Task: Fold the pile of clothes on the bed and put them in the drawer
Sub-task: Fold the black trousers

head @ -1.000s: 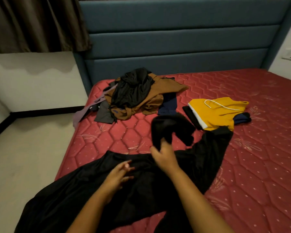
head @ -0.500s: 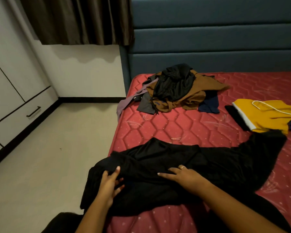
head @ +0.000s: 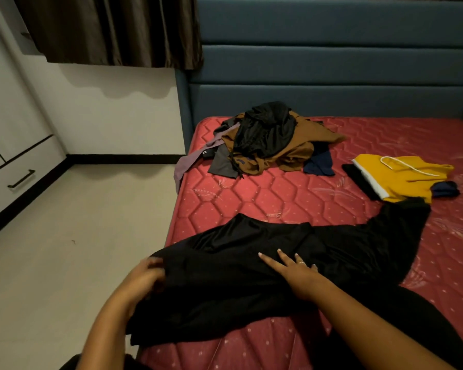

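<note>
Red mattress bore a jumbled clothes pile near the headboard, a yellow garment right of it, a black garment spread along the near edge.

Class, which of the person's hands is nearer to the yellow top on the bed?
Right. The right hand lies flat on the black cloth, down-left of the yellow top; the left hand grips that cloth farther left.

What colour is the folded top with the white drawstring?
Yellow top, with a white band; seen in the head view.
</note>
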A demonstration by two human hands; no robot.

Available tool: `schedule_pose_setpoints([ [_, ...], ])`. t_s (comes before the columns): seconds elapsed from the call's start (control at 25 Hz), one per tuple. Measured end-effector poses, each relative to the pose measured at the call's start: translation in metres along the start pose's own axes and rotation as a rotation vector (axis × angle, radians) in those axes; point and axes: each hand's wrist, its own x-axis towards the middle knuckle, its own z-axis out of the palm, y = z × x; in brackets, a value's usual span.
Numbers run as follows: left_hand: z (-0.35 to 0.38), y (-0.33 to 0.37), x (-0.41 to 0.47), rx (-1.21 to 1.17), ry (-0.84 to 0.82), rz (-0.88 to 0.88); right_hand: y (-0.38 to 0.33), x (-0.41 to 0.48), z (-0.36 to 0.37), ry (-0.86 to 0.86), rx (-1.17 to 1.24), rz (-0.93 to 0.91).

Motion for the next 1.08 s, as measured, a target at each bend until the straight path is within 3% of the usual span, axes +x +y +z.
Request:
schedule_pose_setpoints([
  [0.08, -0.004, -0.017, -0.003, 0.367, -0.145, -0.092, 0.002, -0.001, 0.002, -0.063, -0.038, -0.007],
  [0.12, -0.004, -0.022, -0.004, 0.427, -0.150, -0.121, 0.002, -0.001, 0.002, -0.083, -0.049, -0.020],
  [0.24, 0.001, -0.025, 0.004, 0.339, 0.023, -0.108, 0.004, 0.003, -0.003, -0.178, 0.016, -0.068],
  [0.36, 0.019, -0.021, 0.013, 0.641, 0.215, -0.070, 0.018, 0.010, -0.010, -0.274, 0.117, -0.150],
  [0.44, 0.035, -0.020, 0.013, 0.742, 0.224, -0.124, 0.028, 0.015, -0.015, -0.233, 0.283, -0.181],
  [0.56, 0.048, -0.014, 0.011, 0.881, 0.253, -0.149, 0.044, 0.028, -0.020, 0.035, 0.393, -0.128],
  [0.64, 0.050, -0.009, 0.011, 0.855, 0.266, -0.121, 0.053, 0.036, -0.021, 0.131, 0.366, -0.050],
  [1.08, 0.044, -0.012, 0.028, 0.270, 0.287, -0.010, 0.059, 0.068, -0.026, 0.287, 0.222, 0.171],
])
